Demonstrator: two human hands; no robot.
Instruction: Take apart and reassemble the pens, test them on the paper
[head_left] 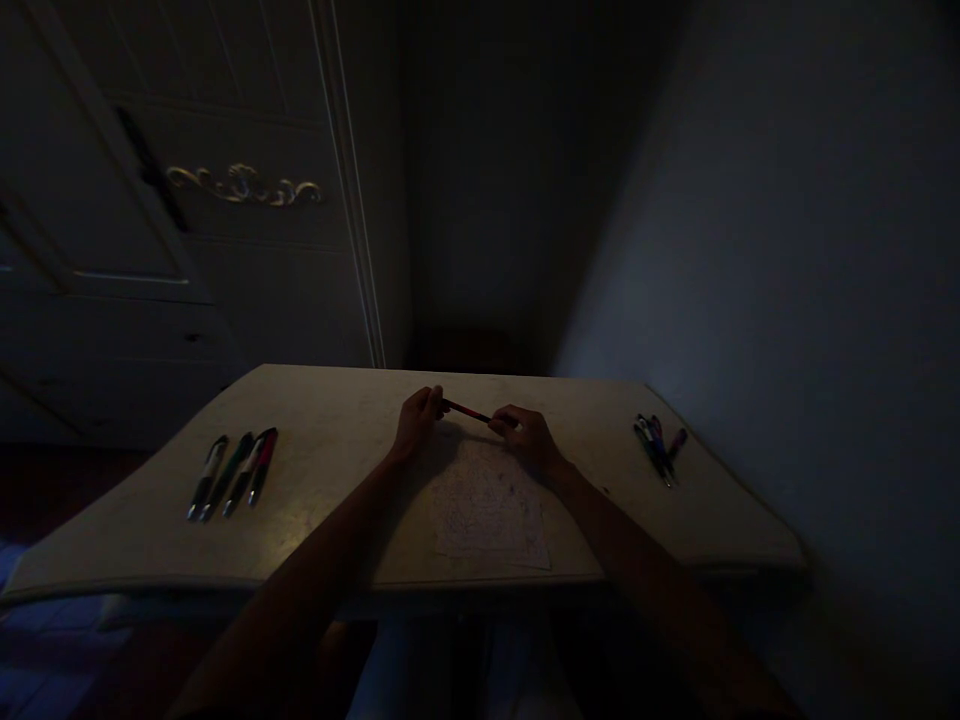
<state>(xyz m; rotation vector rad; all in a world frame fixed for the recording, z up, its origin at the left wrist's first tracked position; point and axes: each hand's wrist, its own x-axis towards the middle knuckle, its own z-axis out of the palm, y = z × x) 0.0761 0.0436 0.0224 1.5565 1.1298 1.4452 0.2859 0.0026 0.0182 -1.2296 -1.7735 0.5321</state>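
Between my two hands a dark pen with a red part point(468, 411) is held slightly tilted above the table. My left hand point(420, 415) pinches its left end, and the fingers of my right hand point(523, 432) are closed on its right end. Just below the hands lie sheets of paper point(487, 515) covered with scribbled lines. Off to the left, several pens point(232, 475) lie side by side. A second, looser group of pens point(655, 448) rests at the right. The dim light hides fine detail on the held pen.
The pale table point(330, 530) has a curved front edge close to my body. A white cabinet point(285, 280) with a gilded ornament stands behind at the left. A plain wall point(810, 250) runs along the right side.
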